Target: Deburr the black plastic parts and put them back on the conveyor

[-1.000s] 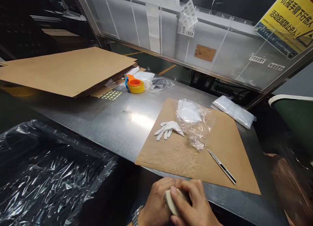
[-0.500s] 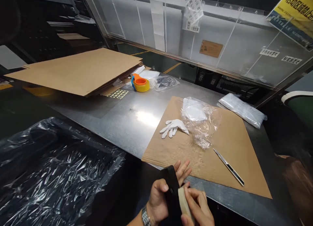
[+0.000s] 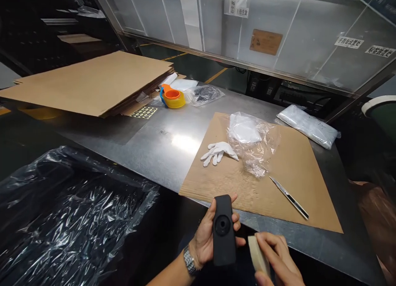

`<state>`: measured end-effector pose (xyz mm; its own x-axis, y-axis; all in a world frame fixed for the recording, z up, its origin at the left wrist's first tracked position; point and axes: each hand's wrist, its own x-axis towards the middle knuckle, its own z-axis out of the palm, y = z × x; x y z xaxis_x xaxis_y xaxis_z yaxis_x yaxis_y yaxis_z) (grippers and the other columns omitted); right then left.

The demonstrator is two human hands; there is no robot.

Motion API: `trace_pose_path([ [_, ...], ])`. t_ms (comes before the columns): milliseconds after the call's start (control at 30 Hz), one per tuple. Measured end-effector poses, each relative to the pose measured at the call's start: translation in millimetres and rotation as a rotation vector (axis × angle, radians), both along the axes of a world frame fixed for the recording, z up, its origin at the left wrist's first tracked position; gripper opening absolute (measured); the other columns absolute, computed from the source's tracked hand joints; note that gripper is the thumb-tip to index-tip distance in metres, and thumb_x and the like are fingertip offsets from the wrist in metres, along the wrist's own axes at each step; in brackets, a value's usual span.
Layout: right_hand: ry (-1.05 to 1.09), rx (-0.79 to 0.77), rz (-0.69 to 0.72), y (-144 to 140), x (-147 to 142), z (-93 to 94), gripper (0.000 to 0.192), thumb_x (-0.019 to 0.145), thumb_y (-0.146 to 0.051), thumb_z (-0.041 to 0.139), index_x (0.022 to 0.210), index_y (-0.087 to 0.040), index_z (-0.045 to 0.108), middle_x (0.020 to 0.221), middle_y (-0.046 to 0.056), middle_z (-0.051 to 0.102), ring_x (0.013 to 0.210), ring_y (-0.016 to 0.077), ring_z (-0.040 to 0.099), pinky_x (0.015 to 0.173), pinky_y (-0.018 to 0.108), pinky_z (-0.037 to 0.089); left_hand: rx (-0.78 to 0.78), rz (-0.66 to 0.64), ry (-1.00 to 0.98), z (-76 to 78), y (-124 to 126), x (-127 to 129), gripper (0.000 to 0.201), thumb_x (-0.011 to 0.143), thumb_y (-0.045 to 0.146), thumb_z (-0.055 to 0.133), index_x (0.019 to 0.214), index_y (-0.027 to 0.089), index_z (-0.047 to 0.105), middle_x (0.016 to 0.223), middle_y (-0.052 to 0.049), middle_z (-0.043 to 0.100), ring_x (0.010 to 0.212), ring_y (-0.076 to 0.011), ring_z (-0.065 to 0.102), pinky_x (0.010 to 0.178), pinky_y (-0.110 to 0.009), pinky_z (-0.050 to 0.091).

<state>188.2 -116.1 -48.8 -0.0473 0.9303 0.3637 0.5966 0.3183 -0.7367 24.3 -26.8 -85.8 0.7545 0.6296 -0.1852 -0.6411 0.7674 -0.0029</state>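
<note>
The left hand (image 3: 208, 236) grips a black device (image 3: 223, 230) upright, fingers wrapped behind it; just right, apart, the right hand (image 3: 276, 257) pinches a beige block (image 3: 257, 256).

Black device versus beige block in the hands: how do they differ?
The black device is dark, long, with a round recess; the beige block is pale, shorter and plain. The left hand holds the device upright facing the camera; the right hand holds the block tilted. Both are off the table.

White labels (image 3: 349, 42) on the clear panel (image 3: 297, 38) carry Chinese characters, too small to read.
</note>
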Motion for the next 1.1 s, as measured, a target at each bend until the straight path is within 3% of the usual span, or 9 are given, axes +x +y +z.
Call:
trace_pose_path([
  [67,-0.098,0.058,0.025,12,-4,0.9,0.049,0.086,-0.022,0.051,0.133,-0.024,0.04,0.109,0.012,0.053,0.094,0.0223,0.053,0.073,0.036,0.05,0.019,-0.057,0.104,7.4,-6,5,0.059,0.083,0.062,0.031,0.129,0.027,0.044,0.078,-0.005,0.062,0.064,-0.0169,0.06,0.054,-0.031,0.052],
  [167,-0.19,0.129,-0.097,29,-20,-0.1,0.055,0.083,-0.013,0.05,0.136,-0.021,0.037,0.111,0.013,0.051,0.095,0.0226,0.05,0.074,0.038,0.049,0.059,-0.075,0.256,18.7,-14,10,0.057,0.085,0.059,0.028,0.134,0.032,0.036,0.085,-0.006,0.065,0.056,-0.016,0.06,0.046,-0.026,0.046],
  [333,-0.206,0.174,-0.014,32,-46,-4.1,0.053,0.084,-0.012,0.046,0.136,-0.018,0.037,0.112,0.015,0.049,0.094,0.0237,0.049,0.075,0.042,0.046,0.018,-0.046,0.482,29.0,-15,11,0.058,0.087,0.054,0.032,0.132,0.019,0.042,0.093,-0.008,0.066,0.082,-0.0185,0.062,0.075,-0.028,0.046],
  [400,-0.201,0.199,0.037,31,-44,-5.6,0.05,0.084,-0.012,0.044,0.134,-0.017,0.039,0.112,0.015,0.048,0.094,0.0236,0.048,0.074,0.042,0.046,-0.001,-0.065,0.563,29.5,-14,13,0.06,0.085,0.057,0.033,0.132,0.021,0.042,0.088,-0.006,0.067,0.08,-0.0172,0.062,0.077,-0.028,0.044],
  [567,-0.306,0.153,-0.079,44,-18,0.0,0.051,0.084,-0.01,0.046,0.134,-0.02,0.039,0.114,0.014,0.046,0.097,0.0234,0.047,0.076,0.041,0.046,0.185,-0.22,0.716,27.4,-18,19,0.069,0.082,0.065,0.025,0.129,0.019,0.047,0.055,-0.002,0.059,0.046,-0.0138,0.05,0.047,-0.025,0.037],
  [667,-0.405,0.132,-0.025,45,-16,5.5,0.046,0.083,-0.01,0.046,0.129,-0.015,0.045,0.108,0.015,0.049,0.092,0.0226,0.048,0.074,0.04,0.047,0.239,-0.182,0.785,25.0,-16,16,0.065,0.083,0.064,0.026,0.128,0.022,0.048,0.074,-0.005,0.065,0.056,-0.0145,0.054,0.054,-0.026,0.04],
  [800,-0.553,0.174,0.129,21,-36,1.7,0.038,0.08,-0.012,0.05,0.118,-0.011,0.054,0.102,0.017,0.055,0.083,0.0219,0.053,0.066,0.035,0.05,0.136,-0.129,0.72,20.6,-6,9,0.066,0.083,0.063,0.027,0.13,0.021,0.046,0.083,-0.006,0.064,0.071,-0.016,0.057,0.068,-0.028,0.042],
  [933,-0.508,0.124,0.036,-2,-51,-6.8,0.036,0.081,-0.019,0.053,0.117,-0.024,0.055,0.094,0.009,0.06,0.075,0.0193,0.057,0.051,0.025,0.049,-0.004,-0.136,0.571,22.8,0,10,0.062,0.082,0.062,0.033,0.134,0.027,0.038,0.066,0.0,0.057,0.049,-0.0119,0.053,0.049,-0.023,0.038],
  [1100,-0.373,0.143,-0.056,-1,-52,-12.2,0.054,0.083,-0.015,0.048,0.135,-0.024,0.036,0.112,0.014,0.05,0.096,0.0247,0.055,0.07,0.036,0.052,-0.208,-0.126,0.333,33.0,3,10,0.045,0.082,0.048,0.05,0.124,0.033,0.045,0.073,0.0,0.057,0.052,-0.0113,0.055,0.051,-0.023,0.044],
])
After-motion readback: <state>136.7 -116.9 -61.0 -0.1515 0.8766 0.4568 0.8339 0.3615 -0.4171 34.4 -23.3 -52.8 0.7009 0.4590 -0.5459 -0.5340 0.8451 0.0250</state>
